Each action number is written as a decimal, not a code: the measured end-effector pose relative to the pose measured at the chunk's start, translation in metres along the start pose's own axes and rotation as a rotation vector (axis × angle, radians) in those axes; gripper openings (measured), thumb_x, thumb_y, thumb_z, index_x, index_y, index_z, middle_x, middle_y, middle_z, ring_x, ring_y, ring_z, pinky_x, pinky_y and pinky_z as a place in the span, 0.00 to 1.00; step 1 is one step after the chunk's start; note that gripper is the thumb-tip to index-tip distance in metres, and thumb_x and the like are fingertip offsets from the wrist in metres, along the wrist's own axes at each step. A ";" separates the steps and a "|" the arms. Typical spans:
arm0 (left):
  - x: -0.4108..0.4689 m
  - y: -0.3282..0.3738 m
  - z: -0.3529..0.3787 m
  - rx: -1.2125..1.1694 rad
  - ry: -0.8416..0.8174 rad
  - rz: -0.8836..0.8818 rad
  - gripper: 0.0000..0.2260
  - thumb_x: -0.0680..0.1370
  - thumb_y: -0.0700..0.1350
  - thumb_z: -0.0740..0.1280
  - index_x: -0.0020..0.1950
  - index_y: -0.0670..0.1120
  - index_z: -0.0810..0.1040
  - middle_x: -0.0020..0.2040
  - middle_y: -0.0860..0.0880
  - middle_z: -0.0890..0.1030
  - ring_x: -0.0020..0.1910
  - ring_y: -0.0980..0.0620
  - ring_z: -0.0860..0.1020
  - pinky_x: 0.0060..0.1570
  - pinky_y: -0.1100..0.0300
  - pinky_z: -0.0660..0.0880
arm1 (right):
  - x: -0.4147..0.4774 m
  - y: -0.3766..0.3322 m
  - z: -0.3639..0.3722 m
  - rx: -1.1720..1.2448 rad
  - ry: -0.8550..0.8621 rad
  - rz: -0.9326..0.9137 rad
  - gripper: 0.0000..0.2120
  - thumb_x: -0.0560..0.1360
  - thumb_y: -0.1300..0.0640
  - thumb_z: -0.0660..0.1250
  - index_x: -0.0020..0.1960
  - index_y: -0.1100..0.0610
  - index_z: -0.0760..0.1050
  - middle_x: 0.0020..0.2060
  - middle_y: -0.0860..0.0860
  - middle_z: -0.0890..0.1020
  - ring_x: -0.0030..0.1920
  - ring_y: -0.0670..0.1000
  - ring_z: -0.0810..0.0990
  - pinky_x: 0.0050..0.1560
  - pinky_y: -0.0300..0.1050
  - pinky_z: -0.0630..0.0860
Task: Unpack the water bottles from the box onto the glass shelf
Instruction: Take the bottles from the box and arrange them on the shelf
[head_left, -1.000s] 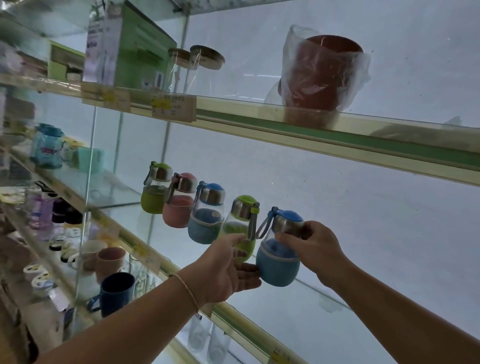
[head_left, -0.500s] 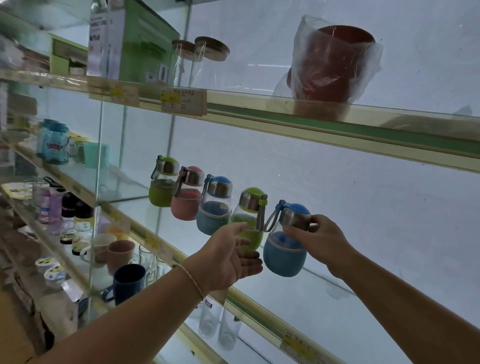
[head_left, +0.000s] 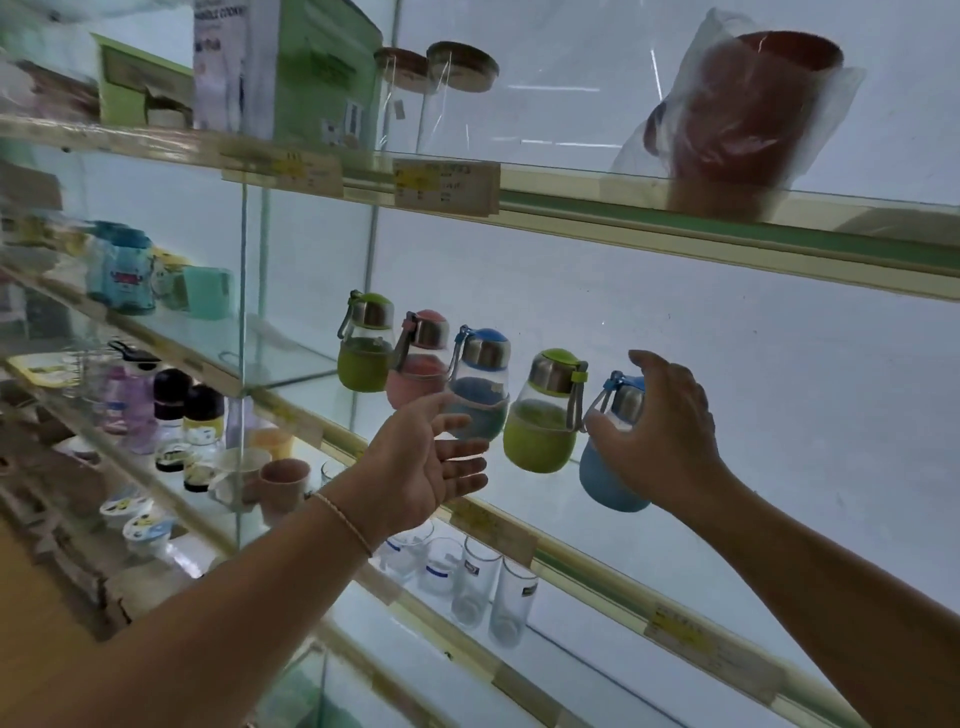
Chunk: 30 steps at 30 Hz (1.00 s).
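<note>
At centre right, the right hand (head_left: 660, 431) loosely cups the blue bottle (head_left: 608, 467) while the left hand (head_left: 431, 462) hangs open, empty; a careless release could tip it against the green bottle (head_left: 540, 431).

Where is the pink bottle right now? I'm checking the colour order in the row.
In the head view the pink bottle stands on the glass shelf, second from the left, between a green bottle and a blue bottle.

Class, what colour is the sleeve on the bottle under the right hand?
Light blue sleeve, seen in the head view, the only one.
</note>
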<state>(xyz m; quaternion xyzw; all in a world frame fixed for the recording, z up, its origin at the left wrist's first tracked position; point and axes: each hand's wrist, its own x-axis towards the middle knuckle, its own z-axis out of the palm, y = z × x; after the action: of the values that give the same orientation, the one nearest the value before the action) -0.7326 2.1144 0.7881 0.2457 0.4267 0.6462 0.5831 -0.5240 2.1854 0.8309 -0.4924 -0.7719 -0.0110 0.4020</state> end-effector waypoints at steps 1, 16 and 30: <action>-0.004 0.004 -0.009 0.007 0.003 0.010 0.19 0.80 0.53 0.60 0.64 0.41 0.73 0.59 0.35 0.78 0.60 0.35 0.76 0.64 0.40 0.72 | -0.003 -0.008 0.003 0.001 -0.014 0.006 0.34 0.72 0.46 0.72 0.74 0.51 0.62 0.70 0.53 0.69 0.70 0.57 0.66 0.68 0.56 0.64; -0.099 0.053 -0.187 0.052 0.248 0.145 0.20 0.82 0.54 0.59 0.65 0.40 0.73 0.62 0.37 0.78 0.53 0.42 0.76 0.59 0.46 0.72 | -0.072 -0.178 0.090 0.139 -0.238 -0.271 0.26 0.76 0.49 0.68 0.70 0.56 0.67 0.59 0.50 0.70 0.60 0.49 0.68 0.60 0.43 0.63; -0.235 0.059 -0.356 -0.054 0.674 0.199 0.16 0.82 0.55 0.57 0.58 0.43 0.75 0.55 0.40 0.77 0.53 0.41 0.75 0.56 0.45 0.72 | -0.156 -0.334 0.192 0.230 -0.642 -0.512 0.29 0.76 0.45 0.66 0.73 0.54 0.64 0.68 0.55 0.68 0.69 0.56 0.66 0.67 0.53 0.65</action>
<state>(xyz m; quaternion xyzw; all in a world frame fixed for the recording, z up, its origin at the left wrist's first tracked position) -1.0080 1.7968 0.6968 0.0434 0.5518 0.7558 0.3498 -0.8686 1.9757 0.7291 -0.2151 -0.9515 0.1294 0.1778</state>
